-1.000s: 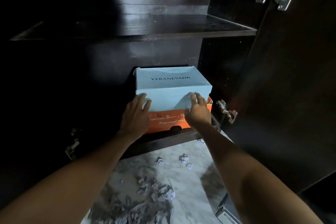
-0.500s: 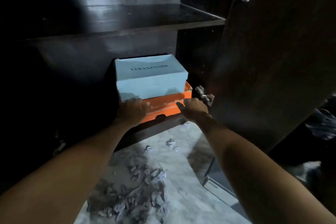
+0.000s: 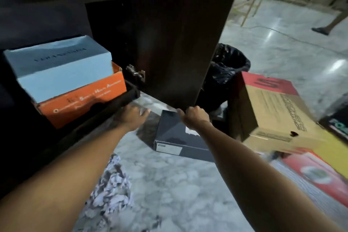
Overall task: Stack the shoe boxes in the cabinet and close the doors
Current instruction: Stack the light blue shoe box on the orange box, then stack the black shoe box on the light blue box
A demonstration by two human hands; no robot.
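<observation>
A light blue shoe box (image 3: 62,73) lies stacked on an orange shoe box (image 3: 84,101) on the cabinet's bottom shelf (image 3: 105,113). The dark right door (image 3: 180,34) stands open. On the floor below the door's lower edge lies a dark grey shoe box (image 3: 173,137). My left hand (image 3: 131,117) is open with fingers stretched, just left of that box and in front of the shelf edge. My right hand (image 3: 194,117) hovers over the box's far end under the door's bottom corner, fingers loosely curled, with nothing seen in it.
A black-lined bin (image 3: 226,69) stands behind the door. A large brown carton (image 3: 278,113) and a red and yellow box (image 3: 316,173) sit to the right. Crumpled paper (image 3: 113,190) lies on the marble floor. A person's foot (image 3: 320,30) shows far right.
Both hands have left the stacked boxes and swung right and down towards the dark grey box on the floor. My view has turned right, bringing the room into sight.
</observation>
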